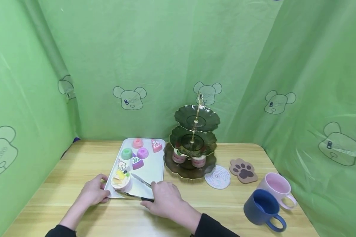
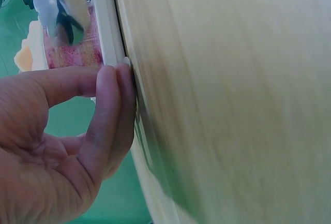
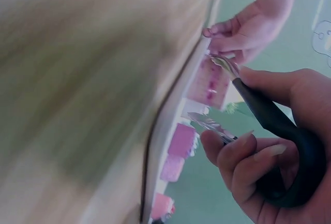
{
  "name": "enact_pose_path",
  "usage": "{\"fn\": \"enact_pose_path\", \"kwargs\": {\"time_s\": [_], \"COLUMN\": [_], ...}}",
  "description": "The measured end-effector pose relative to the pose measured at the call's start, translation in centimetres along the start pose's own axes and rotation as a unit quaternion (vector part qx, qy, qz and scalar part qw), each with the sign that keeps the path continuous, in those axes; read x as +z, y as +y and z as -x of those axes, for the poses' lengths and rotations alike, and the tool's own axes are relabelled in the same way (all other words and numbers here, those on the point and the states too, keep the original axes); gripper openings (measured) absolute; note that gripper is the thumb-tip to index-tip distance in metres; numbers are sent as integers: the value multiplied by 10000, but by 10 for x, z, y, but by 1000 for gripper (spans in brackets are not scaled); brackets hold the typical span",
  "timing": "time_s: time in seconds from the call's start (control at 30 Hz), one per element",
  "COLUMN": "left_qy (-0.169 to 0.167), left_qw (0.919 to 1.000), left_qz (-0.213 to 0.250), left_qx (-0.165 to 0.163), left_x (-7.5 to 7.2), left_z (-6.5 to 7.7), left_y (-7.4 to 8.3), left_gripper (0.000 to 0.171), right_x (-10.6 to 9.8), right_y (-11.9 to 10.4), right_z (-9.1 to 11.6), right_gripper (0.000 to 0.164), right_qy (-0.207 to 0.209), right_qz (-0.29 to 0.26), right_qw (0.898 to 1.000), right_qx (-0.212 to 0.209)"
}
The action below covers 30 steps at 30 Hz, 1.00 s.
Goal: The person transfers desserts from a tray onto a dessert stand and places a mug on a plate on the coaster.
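Note:
My left hand [image 1: 92, 191] pinches the near left corner of a white tray [image 1: 154, 166]; the left wrist view shows the fingers at its rim. In my right hand [image 1: 167, 199] I grip black-handled metal tongs [image 3: 253, 102]. Their tips stand apart on either side of a round dessert cup [image 1: 120, 182] topped with fruit. The cup sits upright at the tray's near left corner. Whether the tips touch it I cannot tell. Farther back on the tray lie small cake slices, one of them purple [image 1: 137, 162], and ring-shaped sweets, including a green one [image 1: 126, 153].
Right of the tray stands a three-tier dark stand [image 1: 186, 171] with two pink dessert cups [image 1: 198, 161] on its bottom tier. Beyond it lie a white round coaster [image 1: 218, 177] and a brown paw coaster [image 1: 243, 171]. A blue mug [image 1: 259, 209] and pink mug [image 1: 277, 186] are at right.

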<state>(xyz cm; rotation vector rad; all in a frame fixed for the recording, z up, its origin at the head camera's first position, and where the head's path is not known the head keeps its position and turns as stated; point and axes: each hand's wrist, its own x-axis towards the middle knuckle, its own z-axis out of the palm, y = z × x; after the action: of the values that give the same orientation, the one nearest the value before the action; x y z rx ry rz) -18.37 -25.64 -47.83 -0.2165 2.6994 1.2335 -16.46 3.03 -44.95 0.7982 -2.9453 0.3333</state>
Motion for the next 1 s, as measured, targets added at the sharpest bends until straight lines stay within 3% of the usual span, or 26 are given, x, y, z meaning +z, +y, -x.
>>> {"fn": "enact_pose_path", "kwargs": {"time_s": [0.33,0.63,1.0], "left_qy": [-5,-15,-28], "left_qw": [10000,10000,9999], "left_qz": [7,2,-67], "left_qx": [19,-50,-102], "left_x": [1,3,1], "left_z": [-1,-2,-2], "left_y": [1,0,0], "left_gripper": [60,63,66], "right_x": [14,21,0], "right_y": [-13,-12,4], "right_z": [-14,-11,4], "right_gripper": [53,49,45], "right_qy": [-180,85,231], "right_qz": [195,321,131], "right_qw": [9996,9994,9996], "right_qx": [94,23,13]}}
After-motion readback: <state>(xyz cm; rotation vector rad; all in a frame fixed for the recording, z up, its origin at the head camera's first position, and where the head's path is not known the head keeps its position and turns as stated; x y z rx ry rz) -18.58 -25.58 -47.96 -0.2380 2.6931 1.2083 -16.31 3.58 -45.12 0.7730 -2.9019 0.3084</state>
